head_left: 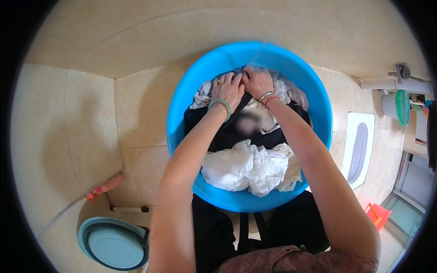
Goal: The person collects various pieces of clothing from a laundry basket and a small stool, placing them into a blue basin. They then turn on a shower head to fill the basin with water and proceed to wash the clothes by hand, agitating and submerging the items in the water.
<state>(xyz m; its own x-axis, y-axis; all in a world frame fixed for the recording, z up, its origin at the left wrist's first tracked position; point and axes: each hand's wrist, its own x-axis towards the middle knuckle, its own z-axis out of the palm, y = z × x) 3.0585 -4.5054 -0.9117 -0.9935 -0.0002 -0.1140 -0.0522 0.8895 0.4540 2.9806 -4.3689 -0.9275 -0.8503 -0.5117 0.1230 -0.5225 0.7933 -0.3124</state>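
A large blue basin (324,107) is in front of me, filled with wet clothes. My left hand (227,90), with a green bangle at the wrist, is at its far side, fingers bent into the laundry. Right beside it, my right hand (257,83) has curled fingers pressed on the same clothing; it wears a silver bangle and a red string. Black cloth (221,132) lies beneath and between the hands. A grey patterned garment (201,96) shows to their left. White cloth (248,166) is bunched at the near side. Water runs in by the right hand; the fingertips are partly hidden.
A squat toilet (359,145) is set in the tiled floor at right, with a white bucket (390,104) beyond it. Lower right is a red plastic item (381,214). A grey-green folding basin (114,245) stands at lower left. Tiled walls rise behind and at left.
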